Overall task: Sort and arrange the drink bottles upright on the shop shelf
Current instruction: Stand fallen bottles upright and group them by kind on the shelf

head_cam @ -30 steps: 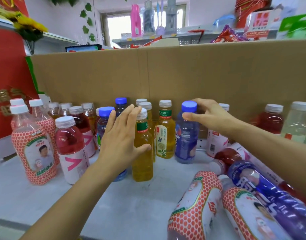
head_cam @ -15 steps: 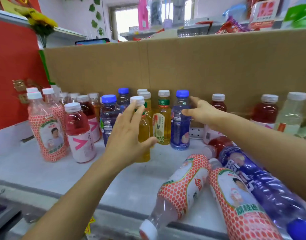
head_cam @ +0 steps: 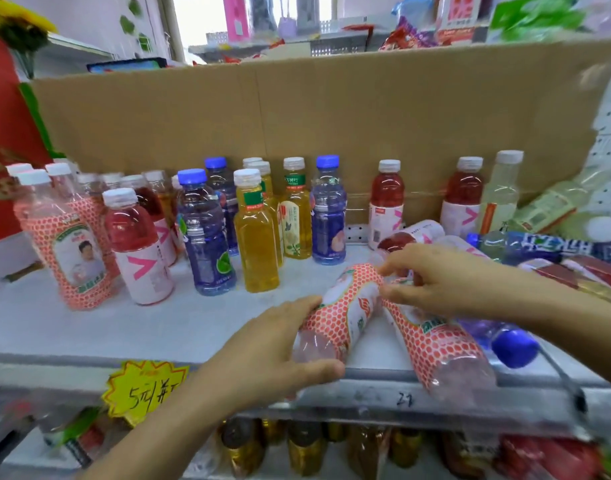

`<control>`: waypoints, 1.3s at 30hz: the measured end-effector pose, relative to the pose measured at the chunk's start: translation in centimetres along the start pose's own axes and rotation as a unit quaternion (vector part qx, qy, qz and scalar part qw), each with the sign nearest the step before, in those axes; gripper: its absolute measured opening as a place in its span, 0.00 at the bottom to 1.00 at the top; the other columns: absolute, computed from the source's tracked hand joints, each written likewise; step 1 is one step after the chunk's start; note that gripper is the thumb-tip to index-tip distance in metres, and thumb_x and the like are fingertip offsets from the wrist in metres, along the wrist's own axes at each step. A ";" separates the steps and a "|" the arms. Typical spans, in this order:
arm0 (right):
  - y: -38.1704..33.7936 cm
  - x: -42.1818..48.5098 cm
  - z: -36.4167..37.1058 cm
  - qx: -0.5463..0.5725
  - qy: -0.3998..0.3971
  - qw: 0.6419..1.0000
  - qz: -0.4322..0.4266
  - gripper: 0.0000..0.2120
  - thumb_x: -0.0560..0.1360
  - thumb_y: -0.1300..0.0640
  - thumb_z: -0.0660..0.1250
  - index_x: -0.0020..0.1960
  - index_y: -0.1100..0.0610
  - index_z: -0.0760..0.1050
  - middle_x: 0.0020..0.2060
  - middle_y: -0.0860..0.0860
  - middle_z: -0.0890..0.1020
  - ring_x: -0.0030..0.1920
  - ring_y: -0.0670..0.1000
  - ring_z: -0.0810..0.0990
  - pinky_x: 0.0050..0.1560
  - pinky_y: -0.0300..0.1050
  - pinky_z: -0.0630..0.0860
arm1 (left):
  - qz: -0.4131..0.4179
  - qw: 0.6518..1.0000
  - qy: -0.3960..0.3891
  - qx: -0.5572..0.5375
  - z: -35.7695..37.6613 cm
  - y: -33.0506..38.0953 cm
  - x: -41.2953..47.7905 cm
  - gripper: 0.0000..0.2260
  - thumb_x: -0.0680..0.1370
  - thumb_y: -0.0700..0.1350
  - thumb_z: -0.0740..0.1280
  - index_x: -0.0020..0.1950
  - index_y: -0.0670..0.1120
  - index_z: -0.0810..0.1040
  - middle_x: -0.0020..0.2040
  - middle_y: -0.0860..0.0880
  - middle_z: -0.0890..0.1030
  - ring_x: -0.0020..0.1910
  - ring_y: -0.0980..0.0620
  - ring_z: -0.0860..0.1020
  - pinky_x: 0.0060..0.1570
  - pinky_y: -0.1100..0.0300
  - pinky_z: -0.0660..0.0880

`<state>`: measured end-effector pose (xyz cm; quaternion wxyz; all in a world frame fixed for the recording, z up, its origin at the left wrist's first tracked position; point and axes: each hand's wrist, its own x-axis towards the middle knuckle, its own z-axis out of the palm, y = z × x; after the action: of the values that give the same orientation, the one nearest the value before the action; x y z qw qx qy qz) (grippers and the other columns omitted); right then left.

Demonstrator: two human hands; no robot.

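Left hand (head_cam: 273,351) fingers wrapped round lying honeycomb bottle (head_cam: 349,306) at shelf (head_cam: 141,327) front edge, right hand (head_cam: 446,282) fingers curled at its far end, grip unclear, bare shelf leftward.

Head-worn wide-angle view, close, downward onto the shelf (head_cam: 89,334)

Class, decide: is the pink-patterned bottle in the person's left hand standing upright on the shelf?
No, the pink-patterned bottle lies on its side on the shelf, the left hand gripping its clear end.
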<state>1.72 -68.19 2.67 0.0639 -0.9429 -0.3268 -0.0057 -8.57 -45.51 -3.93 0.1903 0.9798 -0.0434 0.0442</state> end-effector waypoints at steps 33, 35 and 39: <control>-2.0 8.3 2.6 0.586 0.109 0.802 0.044 0.18 0.71 0.61 0.74 0.57 0.56 0.74 0.45 0.52 0.86 0.44 0.51 0.86 0.42 0.48 0.81 | -0.006 0.965 0.223 -0.140 -11.8 -3.4 10.6 0.14 0.83 0.51 0.62 0.69 0.56 0.68 0.50 0.54 0.79 0.46 0.56 0.81 0.39 0.63 0.78; -3.3 9.6 3.3 0.563 0.127 0.816 0.031 0.23 0.69 0.62 0.76 0.60 0.54 0.70 0.50 0.50 0.84 0.49 0.50 0.85 0.49 0.50 0.81 | 0.009 0.963 0.231 -0.140 -11.6 -3.3 9.9 0.15 0.83 0.50 0.61 0.71 0.56 0.68 0.52 0.53 0.79 0.47 0.56 0.81 0.43 0.61 0.80; -4.9 11.7 5.3 0.542 0.129 0.830 0.025 0.30 0.69 0.62 0.78 0.63 0.51 0.64 0.55 0.49 0.80 0.56 0.49 0.81 0.58 0.54 0.78 | 0.023 0.962 0.253 -0.098 -11.8 -3.1 8.9 0.16 0.84 0.46 0.61 0.72 0.53 0.69 0.57 0.50 0.79 0.51 0.54 0.79 0.53 0.55 0.79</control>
<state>7.67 -56.51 -1.38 0.6061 -0.7557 -0.2427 0.0518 -0.28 -38.82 6.80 0.2894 0.9117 -0.0201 0.2910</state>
